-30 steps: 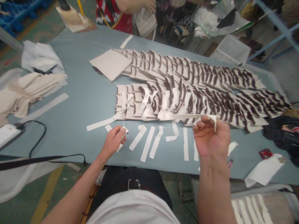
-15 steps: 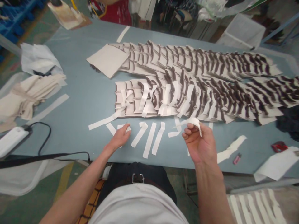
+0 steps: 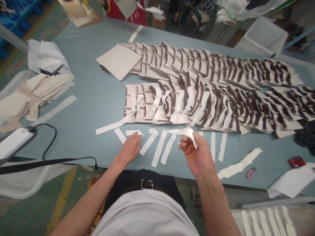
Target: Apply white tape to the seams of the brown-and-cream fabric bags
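Right hand (image 3: 199, 156) pinches white strip (image 3: 188, 132) near one end, presumably leaving its length free; left hand's (image 3: 130, 148) grip unclear.

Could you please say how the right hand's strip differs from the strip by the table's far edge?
The held strip is curled; the far strip is straight. The right hand grips the held strip, while the far strip lies on the table. Both are pale and narrow.

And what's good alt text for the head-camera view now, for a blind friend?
A person's right hand holds a white strip over a blue-grey table; the left hand is among loose strips, before two rows of overlapping beige pieces.
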Action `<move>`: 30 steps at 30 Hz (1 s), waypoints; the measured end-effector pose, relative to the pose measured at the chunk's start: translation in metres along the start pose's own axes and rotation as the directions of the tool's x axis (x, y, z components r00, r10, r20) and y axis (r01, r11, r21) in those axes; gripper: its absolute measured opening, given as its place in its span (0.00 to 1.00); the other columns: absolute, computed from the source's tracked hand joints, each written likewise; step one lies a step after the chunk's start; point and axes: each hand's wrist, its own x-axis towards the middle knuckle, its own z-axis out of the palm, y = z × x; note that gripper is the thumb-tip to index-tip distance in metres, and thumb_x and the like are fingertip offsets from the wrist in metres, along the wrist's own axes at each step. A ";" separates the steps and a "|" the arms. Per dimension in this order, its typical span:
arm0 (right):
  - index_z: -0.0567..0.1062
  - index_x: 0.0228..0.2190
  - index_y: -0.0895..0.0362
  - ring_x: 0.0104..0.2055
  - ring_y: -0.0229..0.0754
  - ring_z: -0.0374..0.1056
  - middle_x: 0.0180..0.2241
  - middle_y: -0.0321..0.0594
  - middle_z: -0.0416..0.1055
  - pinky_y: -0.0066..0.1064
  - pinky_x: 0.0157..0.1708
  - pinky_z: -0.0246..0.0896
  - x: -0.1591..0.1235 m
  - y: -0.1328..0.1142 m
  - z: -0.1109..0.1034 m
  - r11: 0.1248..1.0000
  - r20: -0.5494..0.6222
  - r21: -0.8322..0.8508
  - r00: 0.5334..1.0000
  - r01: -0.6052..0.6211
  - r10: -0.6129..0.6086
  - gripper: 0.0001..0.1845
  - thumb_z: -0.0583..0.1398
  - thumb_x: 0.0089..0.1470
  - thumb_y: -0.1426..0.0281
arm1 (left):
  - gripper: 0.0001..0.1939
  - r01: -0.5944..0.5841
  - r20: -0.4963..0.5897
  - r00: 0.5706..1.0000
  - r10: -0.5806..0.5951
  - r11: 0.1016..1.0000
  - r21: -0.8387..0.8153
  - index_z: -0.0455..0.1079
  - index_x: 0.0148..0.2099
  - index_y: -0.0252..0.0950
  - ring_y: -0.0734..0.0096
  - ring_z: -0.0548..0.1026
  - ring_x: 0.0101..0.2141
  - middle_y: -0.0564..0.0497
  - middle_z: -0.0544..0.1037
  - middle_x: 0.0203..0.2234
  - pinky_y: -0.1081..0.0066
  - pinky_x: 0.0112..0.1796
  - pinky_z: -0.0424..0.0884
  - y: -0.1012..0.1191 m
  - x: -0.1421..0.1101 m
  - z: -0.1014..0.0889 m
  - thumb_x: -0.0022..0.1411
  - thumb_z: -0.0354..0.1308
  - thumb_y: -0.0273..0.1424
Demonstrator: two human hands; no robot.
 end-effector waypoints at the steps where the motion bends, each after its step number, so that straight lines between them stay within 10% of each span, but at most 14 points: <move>1: 0.78 0.27 0.57 0.23 0.33 0.70 0.25 0.34 0.77 0.23 0.24 0.73 -0.001 0.001 0.002 1.000 0.014 -0.008 1.000 -0.001 0.001 0.21 0.76 0.47 0.54 | 0.19 0.020 -0.021 1.000 -0.021 0.999 -0.036 0.76 0.63 0.37 0.48 0.75 0.64 0.40 0.77 0.64 0.40 0.64 0.72 0.001 -0.003 -0.005 0.76 0.65 0.39; 7: 0.82 0.28 0.57 0.25 0.36 0.72 0.27 0.38 0.80 0.25 0.26 0.73 -0.004 0.005 0.014 0.991 0.109 -0.131 0.994 0.030 -0.016 0.19 0.73 0.52 0.54 | 0.25 0.203 -0.124 0.960 -0.249 0.931 -0.302 0.76 0.62 0.33 0.40 0.70 0.68 0.33 0.78 0.64 0.42 0.70 0.61 0.018 -0.020 -0.044 0.76 0.56 0.46; 10: 0.85 0.31 0.58 0.27 0.38 0.73 0.27 0.40 0.79 0.27 0.28 0.73 -0.009 0.005 0.021 0.979 0.183 -0.202 0.983 0.037 0.001 0.20 0.70 0.55 0.52 | 0.31 0.276 0.045 0.954 -0.295 0.814 -0.511 0.80 0.52 0.34 0.42 0.81 0.55 0.34 0.86 0.50 0.47 0.62 0.73 0.043 -0.033 -0.058 0.71 0.58 0.57; 14: 0.86 0.33 0.57 0.27 0.39 0.71 0.25 0.39 0.78 0.28 0.30 0.70 -0.021 0.009 0.028 0.971 0.249 -0.240 0.968 0.023 0.039 0.21 0.69 0.57 0.50 | 0.43 0.377 0.393 0.915 -0.090 0.536 -0.755 0.84 0.48 0.34 0.44 0.86 0.44 0.34 0.88 0.42 0.52 0.47 0.82 0.095 -0.046 -0.051 0.61 0.59 0.71; 18: 0.82 0.29 0.56 0.27 0.39 0.68 0.25 0.38 0.75 0.30 0.30 0.66 -0.035 0.020 0.024 0.947 0.333 -0.322 0.938 0.014 0.099 0.24 0.67 0.62 0.48 | 0.45 0.383 0.405 0.912 0.058 0.230 -0.895 0.82 0.49 0.37 0.53 0.84 0.41 0.40 0.87 0.42 0.59 0.44 0.82 0.135 -0.039 -0.036 0.58 0.58 0.75; 23: 0.78 0.26 0.56 0.26 0.38 0.65 0.25 0.38 0.75 0.30 0.30 0.64 -0.045 0.038 0.016 0.883 0.327 -0.468 0.920 -0.041 0.217 0.31 0.69 0.58 0.40 | 0.29 0.320 0.323 0.941 -0.101 -0.042 -0.946 0.83 0.53 0.37 0.52 0.83 0.50 0.42 0.88 0.48 0.63 0.46 0.81 0.143 -0.028 -0.044 0.60 0.74 0.53; 30: 0.75 0.22 0.55 0.25 0.38 0.64 0.21 0.37 0.72 0.31 0.28 0.62 -0.047 0.054 0.020 0.867 0.281 -0.498 0.943 -0.018 0.181 0.36 0.67 0.55 0.35 | 0.18 0.350 0.352 0.911 -0.216 -0.049 -0.935 0.83 0.46 0.33 0.57 0.83 0.34 0.44 0.88 0.37 0.67 0.28 0.78 0.148 -0.033 -0.050 0.63 0.71 0.42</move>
